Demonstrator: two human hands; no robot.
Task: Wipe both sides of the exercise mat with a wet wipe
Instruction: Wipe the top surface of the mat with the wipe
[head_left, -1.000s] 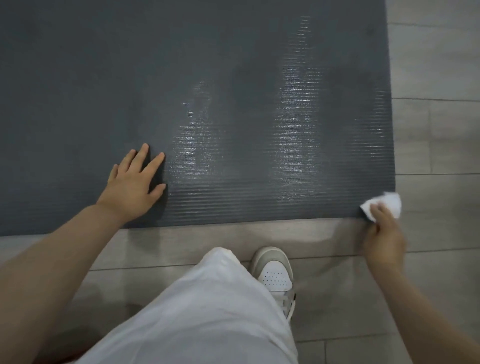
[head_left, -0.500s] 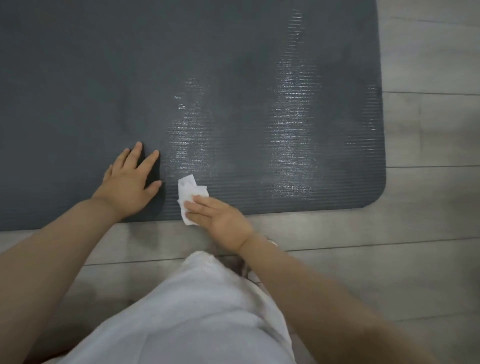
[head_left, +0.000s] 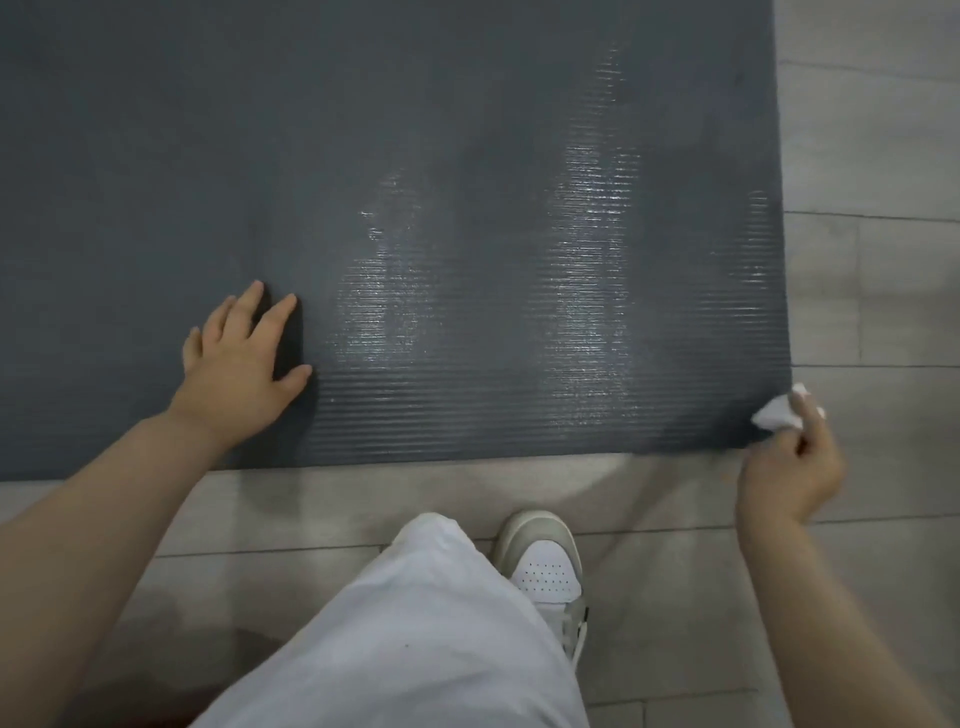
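My left hand (head_left: 239, 374) lies flat, fingers spread, pinning the exercise mat (head_left: 467, 156) to the floor. My right hand (head_left: 789, 467) pinches the wet wipe (head_left: 774, 415) at the mat's near right corner. I'd sweep overlapping strokes leftward toward the dry area.

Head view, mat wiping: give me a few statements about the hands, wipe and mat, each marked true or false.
1. The left hand rests flat on the mat. True.
2. The right hand holds the wipe at the mat's near right corner. True.
3. The wipe lies loose in the middle of the mat. False: the right hand grips it at the corner.
4. The mat is rolled up. False: it lies flat on the floor.
5. Wet streaks shine on the mat's right part. True.
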